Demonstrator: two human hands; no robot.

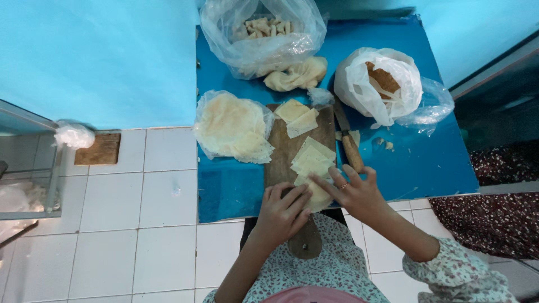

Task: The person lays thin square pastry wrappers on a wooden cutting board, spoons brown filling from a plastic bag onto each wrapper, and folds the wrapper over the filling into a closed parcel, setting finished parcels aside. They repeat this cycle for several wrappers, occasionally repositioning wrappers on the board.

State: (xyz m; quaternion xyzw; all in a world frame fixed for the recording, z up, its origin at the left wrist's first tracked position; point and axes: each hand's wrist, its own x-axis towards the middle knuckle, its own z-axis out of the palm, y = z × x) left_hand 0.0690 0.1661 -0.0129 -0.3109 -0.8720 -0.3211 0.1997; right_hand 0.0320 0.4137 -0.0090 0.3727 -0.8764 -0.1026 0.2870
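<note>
Head view, looking straight down on a low blue table standing on white floor tiles. A wooden cutting board lies lengthwise near the table's near edge, its rounded handle overhanging that edge toward the person's lap. Left hand: resting on the near end of the board, fingers curled loosely and spread, clamped on nothing; fingertips lie just beside the near end of the wrapper stack. Right hand: open, fingers apart, fingertips pressing flat on the stack of pale square dough wrappers; nothing is pinched between them. That stack sits on the right half of the board, toward the near end, fanned slightly. A second, smaller pile of square wrappers lies at the board's far end. A knife with a wooden handle lies on the table just beside the board's right edge, apart from both hands. Left of the board, touching its edge: a clear bag of round flat dough sheets. At the far edge: a clear plastic bag holding small rolled pieces, with a lump of folded dough just in front of it. Toward the far right corner: a white plastic bag with brown contents; contents cannot be identified.
</note>
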